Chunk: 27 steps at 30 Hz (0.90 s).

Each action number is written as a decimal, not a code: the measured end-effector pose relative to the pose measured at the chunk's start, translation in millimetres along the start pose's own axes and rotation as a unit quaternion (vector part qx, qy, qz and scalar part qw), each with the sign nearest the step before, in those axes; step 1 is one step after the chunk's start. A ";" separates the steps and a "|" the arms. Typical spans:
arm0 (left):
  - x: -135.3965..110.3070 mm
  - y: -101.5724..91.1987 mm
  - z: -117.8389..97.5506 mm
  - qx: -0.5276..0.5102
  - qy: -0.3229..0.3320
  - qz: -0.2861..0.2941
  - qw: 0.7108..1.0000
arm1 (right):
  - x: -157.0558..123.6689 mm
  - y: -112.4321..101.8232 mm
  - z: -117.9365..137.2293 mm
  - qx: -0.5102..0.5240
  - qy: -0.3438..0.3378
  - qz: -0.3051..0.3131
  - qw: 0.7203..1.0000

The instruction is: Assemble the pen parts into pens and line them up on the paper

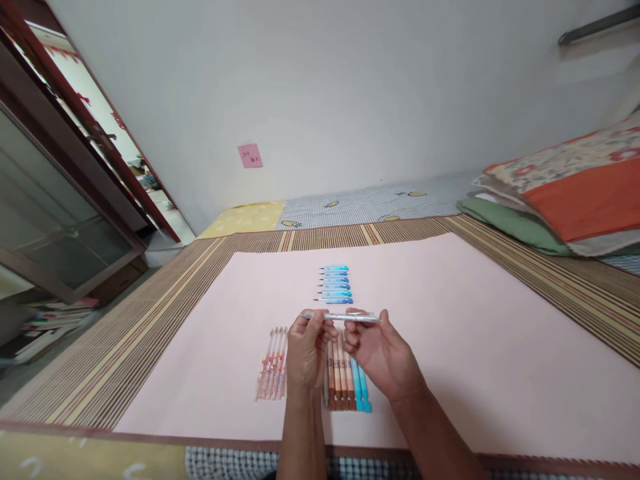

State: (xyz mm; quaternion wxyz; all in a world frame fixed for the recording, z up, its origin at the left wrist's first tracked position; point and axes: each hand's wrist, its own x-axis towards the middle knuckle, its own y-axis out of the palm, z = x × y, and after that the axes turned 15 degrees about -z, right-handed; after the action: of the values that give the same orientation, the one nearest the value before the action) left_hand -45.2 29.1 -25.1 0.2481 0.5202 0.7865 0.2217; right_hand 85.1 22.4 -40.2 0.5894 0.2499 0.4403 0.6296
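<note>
My left hand (pixel 306 347) and my right hand (pixel 383 350) hold one pale silver pen (pixel 343 317) level between them, fingers pinched on its two ends, above a pink sheet (pixel 475 347). Just beyond the pen lies a short row of blue pens (pixel 336 285), side by side. Under my hands lies a row of brown and light-blue pens (pixel 347 383), partly hidden by my fingers. To their left lies a group of clear pens with red print (pixel 273 363).
The pink sheet lies on a striped woven mat (pixel 125 347) on a bed. Pillows and folded bedding (pixel 575 193) are stacked at the right. A grey wall with a pink note (pixel 249 155) stands behind. A glass cabinet door (pixel 55 213) and stacked books (pixel 50 323) are at the left.
</note>
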 end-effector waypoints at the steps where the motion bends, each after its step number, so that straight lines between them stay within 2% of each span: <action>1: 0.5 0.2 0.7 -0.003 -0.002 -0.006 1.000 | 0.6 -1.3 0.5 0.003 -0.001 -0.006 1.000; 5: 2.2 0.9 3.0 -0.013 -0.035 -0.043 0.998 | 2.0 -3.3 1.3 0.010 -0.008 -0.024 1.000; 10: 4.5 -0.5 5.4 -0.030 -0.075 -0.070 0.994 | 2.7 -1.4 1.2 -0.003 -0.013 -0.018 1.000; 13: 5.7 -1.1 6.0 -0.030 -0.085 -0.079 0.993 | 3.0 -0.5 1.2 -0.010 -0.019 -0.018 1.000; 16: 5.3 -0.1 6.0 -0.027 -0.078 -0.084 0.993 | 3.7 -0.4 0.6 -0.033 -0.059 -0.040 0.997; 21: 2.0 2.0 6.6 0.020 -0.031 -0.021 0.999 | 7.5 -1.5 -2.2 -0.063 -0.105 -0.111 0.986; 27: -0.6 -0.3 6.2 0.054 -0.020 0.038 0.998 | 8.7 -0.5 -1.7 -0.077 -0.130 -0.138 0.979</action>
State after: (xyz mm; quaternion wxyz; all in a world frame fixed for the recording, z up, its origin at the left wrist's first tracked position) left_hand -41.4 29.0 -30.0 0.2265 0.5665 0.7721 0.1777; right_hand 82.3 30.3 -43.2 0.7402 0.2204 0.3400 0.5366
